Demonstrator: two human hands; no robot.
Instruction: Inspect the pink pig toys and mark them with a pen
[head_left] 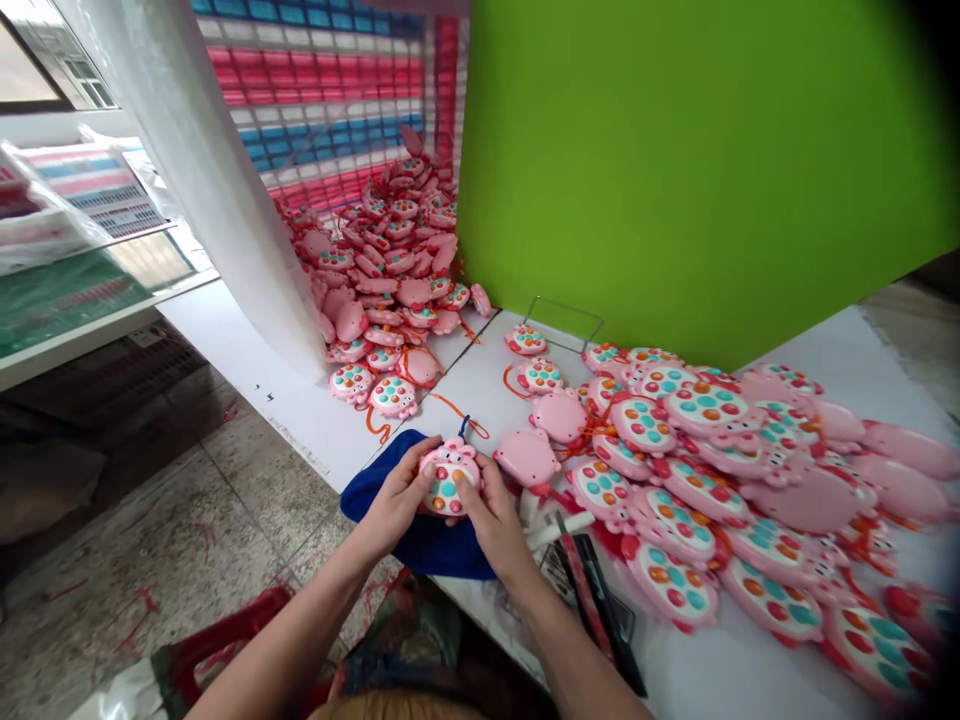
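A pink pig-shaped toy (448, 488) with a white face of coloured buttons is held between both hands above a dark blue cloth (439, 548). My left hand (407, 490) grips its left side, the thumb on the front edge. On the right side, my right hand (490, 505) holds it with the thumb over the lower buttons. A short blue cord (464, 427) rises from the top of the toy, close to an orange string loop (478, 431). The undersides of the fingers are mostly hidden behind the toy.
Many similar toys pile up on the right of the white table (300, 425); another heap (390, 270) stands at the back left. A green board (675, 180) rises behind. Black-handled tools (604, 600) and a white stick (562, 528) lie right of my hands.
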